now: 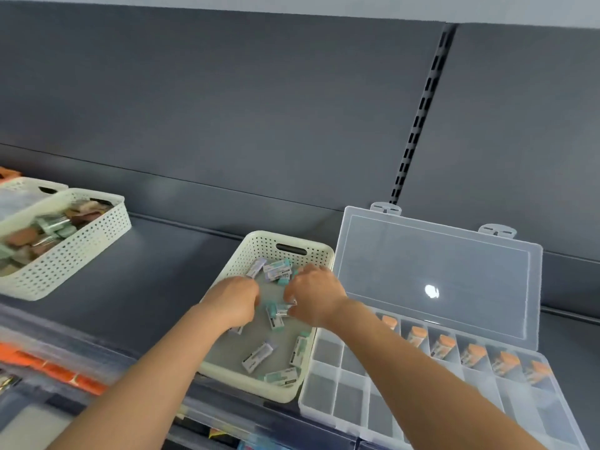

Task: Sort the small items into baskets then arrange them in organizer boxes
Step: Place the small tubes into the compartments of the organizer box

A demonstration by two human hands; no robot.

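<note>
A cream perforated basket (259, 241) sits on the dark shelf and holds several small green-and-white wrapped erasers (258, 356). Both hands reach into it. My left hand (235, 300) is curled with its fingers down among the erasers; what it holds is hidden. My right hand (313, 295) pinches a small wrapped eraser (281, 309) at its fingertips. Right of the basket lies a clear organizer box (328, 401) with its lid (431, 274) open. Its back row of compartments holds several orange-capped items (472, 354); the front compartments show nothing inside.
At the left stands a second cream basket (69, 254) full of mixed brown and green items, with another basket (29, 186) behind it. A lower shelf edge with orange packages (48, 368) runs along the bottom left. A dark back panel rises behind everything.
</note>
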